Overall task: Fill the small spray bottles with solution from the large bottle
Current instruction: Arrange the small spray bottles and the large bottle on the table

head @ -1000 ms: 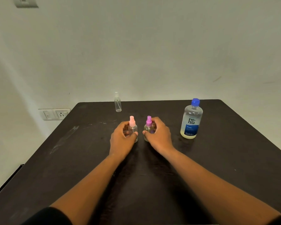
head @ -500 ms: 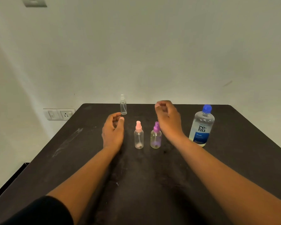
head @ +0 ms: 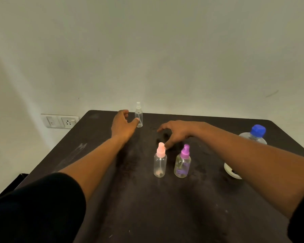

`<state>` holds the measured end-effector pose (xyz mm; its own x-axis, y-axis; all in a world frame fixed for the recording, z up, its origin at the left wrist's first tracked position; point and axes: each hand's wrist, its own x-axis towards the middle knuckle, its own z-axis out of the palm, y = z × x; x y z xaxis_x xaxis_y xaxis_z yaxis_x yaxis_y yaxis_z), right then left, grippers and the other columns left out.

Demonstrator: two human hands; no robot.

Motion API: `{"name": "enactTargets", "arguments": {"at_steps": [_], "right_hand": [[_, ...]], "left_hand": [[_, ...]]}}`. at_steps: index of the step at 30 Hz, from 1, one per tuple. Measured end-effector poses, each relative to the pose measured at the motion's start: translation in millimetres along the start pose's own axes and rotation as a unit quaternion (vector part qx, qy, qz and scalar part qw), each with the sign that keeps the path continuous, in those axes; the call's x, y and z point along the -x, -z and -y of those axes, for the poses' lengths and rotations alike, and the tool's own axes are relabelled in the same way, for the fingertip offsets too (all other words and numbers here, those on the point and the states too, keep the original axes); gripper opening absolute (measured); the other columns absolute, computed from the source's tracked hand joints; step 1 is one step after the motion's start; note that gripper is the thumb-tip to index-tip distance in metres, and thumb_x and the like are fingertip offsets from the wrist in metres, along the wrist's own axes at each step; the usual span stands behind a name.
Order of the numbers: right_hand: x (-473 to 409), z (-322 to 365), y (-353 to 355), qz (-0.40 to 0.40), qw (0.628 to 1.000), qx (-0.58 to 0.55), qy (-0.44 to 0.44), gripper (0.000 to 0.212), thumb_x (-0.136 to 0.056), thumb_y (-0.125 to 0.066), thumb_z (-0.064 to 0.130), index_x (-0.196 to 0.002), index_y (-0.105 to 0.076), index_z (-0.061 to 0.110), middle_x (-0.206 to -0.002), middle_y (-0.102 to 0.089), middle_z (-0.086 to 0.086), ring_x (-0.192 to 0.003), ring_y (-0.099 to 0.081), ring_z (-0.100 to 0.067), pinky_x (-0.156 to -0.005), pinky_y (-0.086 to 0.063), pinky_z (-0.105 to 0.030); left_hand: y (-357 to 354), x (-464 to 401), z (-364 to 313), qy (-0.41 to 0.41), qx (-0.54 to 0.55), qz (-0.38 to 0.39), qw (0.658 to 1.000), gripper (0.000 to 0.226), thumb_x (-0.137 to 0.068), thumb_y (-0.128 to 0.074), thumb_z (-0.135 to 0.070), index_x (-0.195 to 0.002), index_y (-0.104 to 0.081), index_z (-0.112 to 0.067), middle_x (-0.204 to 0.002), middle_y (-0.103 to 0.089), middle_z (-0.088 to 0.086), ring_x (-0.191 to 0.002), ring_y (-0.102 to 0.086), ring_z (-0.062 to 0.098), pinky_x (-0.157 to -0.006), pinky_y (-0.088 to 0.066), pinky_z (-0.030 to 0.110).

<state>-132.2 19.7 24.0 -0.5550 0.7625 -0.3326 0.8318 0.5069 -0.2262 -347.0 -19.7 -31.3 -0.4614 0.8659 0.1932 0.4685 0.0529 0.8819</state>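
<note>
Two small spray bottles stand side by side mid-table: a pink-capped one (head: 159, 162) and a purple-capped one (head: 182, 163). A third, clear spray bottle (head: 138, 115) stands near the table's far edge. My left hand (head: 123, 125) is stretched out beside it, fingers loosely spread, thumb tip at the bottle's side, holding nothing. My right hand (head: 176, 131) hovers behind the pink and purple bottles, fingers relaxed and pointing left. The large bottle with a blue cap (head: 255, 134) stands at the right, its body mostly hidden by my right forearm.
The dark table (head: 147, 207) meets a plain wall at its far edge. A wall socket and switch plate (head: 60, 121) sits left of the table. The table's left edge drops to the floor.
My left hand has reached forward to the clear bottle at the back. My right hand has swung left and lower, behind the pink bottle. The view has shifted closer over the table.
</note>
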Motion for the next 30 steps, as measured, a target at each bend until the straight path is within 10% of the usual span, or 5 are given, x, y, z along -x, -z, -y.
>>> {"name": "enactTargets", "arguments": {"at_steps": [9,24,30], "right_hand": [[-5.3,-6.3,-11.7,0.025,0.997,0.074,0.021,0.096,-0.076,-0.088,0.055,-0.158,-0.042,0.036,-0.156,-0.047,0.003,-0.132,-0.052,-0.025,-0.096,-0.044,-0.034],[-7.2,-13.5,-11.7,0.015,0.997,0.080,0.011,0.098,-0.068,-0.087,0.069,-0.154,-0.044,0.048,-0.161,-0.044,0.007,-0.138,-0.051,-0.027,-0.105,-0.046,-0.041],[-4.2,-13.0,-13.4,0.014,0.998,0.060,-0.006,0.099,-0.067,-0.089,0.066,-0.154,-0.044,0.049,-0.159,-0.046,0.005,-0.134,-0.054,-0.028,-0.106,-0.048,-0.041]], "left_hand": [[-27.0,-31.6,13.8,0.010,0.006,0.019,1.000,0.074,-0.091,-0.078,-0.046,-0.152,-0.049,-0.014,-0.151,-0.056,0.006,-0.137,-0.056,0.026,-0.115,-0.047,0.044],[-16.9,-12.1,14.7,-0.044,0.018,-0.010,0.999,0.027,-0.094,-0.078,-0.033,-0.115,-0.065,-0.021,-0.108,-0.069,-0.007,-0.097,-0.066,0.010,-0.097,-0.055,0.032],[17.4,28.4,15.2,-0.086,0.035,-0.001,0.996,0.030,-0.093,-0.080,-0.030,-0.119,-0.069,-0.020,-0.106,-0.071,-0.009,-0.095,-0.067,0.002,-0.078,-0.048,0.011]]}}
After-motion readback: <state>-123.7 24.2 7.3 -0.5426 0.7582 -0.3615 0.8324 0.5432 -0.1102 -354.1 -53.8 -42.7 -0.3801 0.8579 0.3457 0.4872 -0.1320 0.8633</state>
